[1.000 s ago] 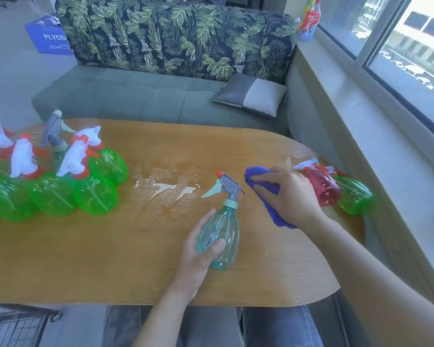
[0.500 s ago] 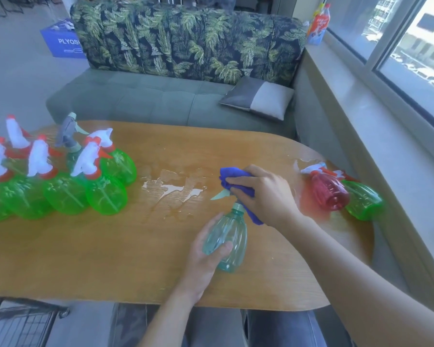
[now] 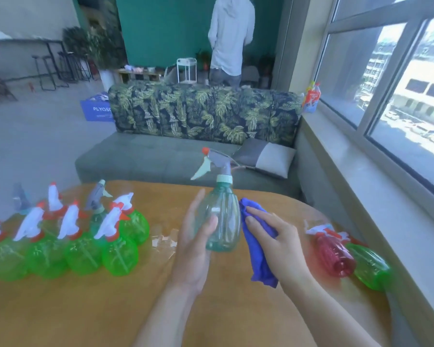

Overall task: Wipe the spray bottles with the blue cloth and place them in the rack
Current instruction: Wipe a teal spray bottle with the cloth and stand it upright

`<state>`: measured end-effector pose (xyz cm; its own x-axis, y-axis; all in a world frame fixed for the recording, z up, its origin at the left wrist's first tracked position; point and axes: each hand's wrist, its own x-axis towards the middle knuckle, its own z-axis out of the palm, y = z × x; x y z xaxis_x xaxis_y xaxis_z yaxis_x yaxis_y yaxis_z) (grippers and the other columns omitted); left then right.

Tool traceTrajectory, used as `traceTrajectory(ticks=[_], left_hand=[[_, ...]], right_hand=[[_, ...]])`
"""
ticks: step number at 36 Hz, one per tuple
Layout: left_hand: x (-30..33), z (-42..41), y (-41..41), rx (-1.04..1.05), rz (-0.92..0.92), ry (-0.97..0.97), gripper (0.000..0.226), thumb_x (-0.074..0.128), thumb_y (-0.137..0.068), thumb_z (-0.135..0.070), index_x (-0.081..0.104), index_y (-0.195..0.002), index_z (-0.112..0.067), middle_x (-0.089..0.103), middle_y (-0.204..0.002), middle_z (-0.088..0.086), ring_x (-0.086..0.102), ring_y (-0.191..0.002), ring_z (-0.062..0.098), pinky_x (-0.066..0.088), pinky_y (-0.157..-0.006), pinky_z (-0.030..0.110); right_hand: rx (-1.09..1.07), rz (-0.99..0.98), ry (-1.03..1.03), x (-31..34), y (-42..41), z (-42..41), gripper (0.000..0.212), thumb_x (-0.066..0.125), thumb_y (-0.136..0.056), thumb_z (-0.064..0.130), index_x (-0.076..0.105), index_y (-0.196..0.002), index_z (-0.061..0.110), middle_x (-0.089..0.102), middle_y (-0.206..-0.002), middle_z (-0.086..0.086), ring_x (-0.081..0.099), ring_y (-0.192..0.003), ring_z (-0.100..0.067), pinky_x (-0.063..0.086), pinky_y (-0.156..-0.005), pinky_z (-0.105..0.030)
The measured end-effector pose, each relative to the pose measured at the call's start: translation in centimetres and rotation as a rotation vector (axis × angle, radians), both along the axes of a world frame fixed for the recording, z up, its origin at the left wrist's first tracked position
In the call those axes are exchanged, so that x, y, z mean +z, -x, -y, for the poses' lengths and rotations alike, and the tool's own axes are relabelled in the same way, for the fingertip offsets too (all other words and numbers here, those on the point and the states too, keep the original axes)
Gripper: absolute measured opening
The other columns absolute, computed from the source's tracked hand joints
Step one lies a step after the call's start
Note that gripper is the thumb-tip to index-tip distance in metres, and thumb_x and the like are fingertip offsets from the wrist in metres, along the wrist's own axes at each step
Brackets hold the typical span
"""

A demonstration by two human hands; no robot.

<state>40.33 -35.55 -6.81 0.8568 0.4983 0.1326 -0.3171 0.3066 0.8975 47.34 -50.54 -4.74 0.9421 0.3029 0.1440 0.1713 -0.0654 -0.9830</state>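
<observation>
Bottles crowd the far left of the wooden counter: a cluster of green spray bottles standing upright with white-and-red trigger heads, packed so close they touch, and a couple of grey-headed ones poking up among them. Moving right, a small wet patch glints on the wood just beside the cluster. Now the left hand comes into play, raised above the counter with its thumb curled across the front of the teal spray bottle and its fingers behind the bottle's left side, gripping it upright in the air, grey trigger head and red nozzle pointing left. Pressed against that bottle's right side is the blue cloth, hanging down in a bunch, and the right hand holds it there, fingers laid over the fabric and bent round it. Further right, a red spray bottle lies on its side on the counter, and a green bottle lies on its side touching it, near the counter's right edge. Beyond the counter sits a grey sofa with a leaf-print back and a grey cushion, a person stands behind it facing away, and a windowsill runs along the right.
</observation>
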Motion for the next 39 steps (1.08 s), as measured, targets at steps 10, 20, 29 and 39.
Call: traceTrajectory(ticks=[10, 20, 29, 39], left_hand=[[14.2, -1.5, -5.1, 0.054, 0.241, -0.240, 0.051, 0.057, -0.097, -0.075, 0.057, -0.145, -0.058, 0.054, -0.157, -0.024, 0.044, -0.152, 0.004, 0.028, -0.130, 0.052], [23.9, -2.1, -6.7, 0.157, 0.454, -0.407, 0.068, 0.076, -0.086, -0.054, 0.053, -0.150, -0.048, 0.058, -0.151, -0.029, 0.051, -0.144, -0.002, 0.038, -0.124, 0.039], [25.8, -0.9, -5.7, -0.014, 0.533, -0.342, 0.058, 0.061, -0.103, -0.055, 0.047, -0.158, -0.044, 0.053, -0.162, -0.012, 0.046, -0.153, 0.014, 0.033, -0.126, 0.050], [26.8, -1.1, -5.4, -0.017, 0.553, -0.325, 0.048, 0.048, -0.109, -0.041, 0.049, -0.157, -0.043, 0.057, -0.159, -0.013, 0.051, -0.150, 0.013, 0.033, -0.128, 0.057]], right_hand=[[-0.063, 0.171, -0.306, 12.0, -3.2, -3.7, 0.018, 0.068, -0.101, 0.030, 0.080, -0.113, 0.034, 0.079, -0.102, 0.005, 0.074, -0.093, -0.017, 0.058, -0.096, -0.048], [-0.047, 0.357, -0.460, 22.8, -3.9, -3.7, 0.020, 0.069, -0.100, 0.023, 0.079, -0.112, 0.035, 0.077, -0.112, 0.015, 0.071, -0.109, -0.008, 0.054, -0.105, -0.042], [-0.048, 0.464, -0.478, 25.0, -2.7, -3.4, 0.024, 0.069, -0.099, 0.022, 0.077, -0.109, 0.042, 0.075, -0.112, 0.020, 0.069, -0.108, 0.000, 0.054, -0.102, -0.032], [-0.039, 0.541, -0.479, 25.7, -2.6, -3.3, 0.026, 0.069, -0.098, 0.019, 0.077, -0.109, 0.041, 0.075, -0.107, 0.020, 0.069, -0.105, 0.001, 0.052, -0.093, -0.016]])
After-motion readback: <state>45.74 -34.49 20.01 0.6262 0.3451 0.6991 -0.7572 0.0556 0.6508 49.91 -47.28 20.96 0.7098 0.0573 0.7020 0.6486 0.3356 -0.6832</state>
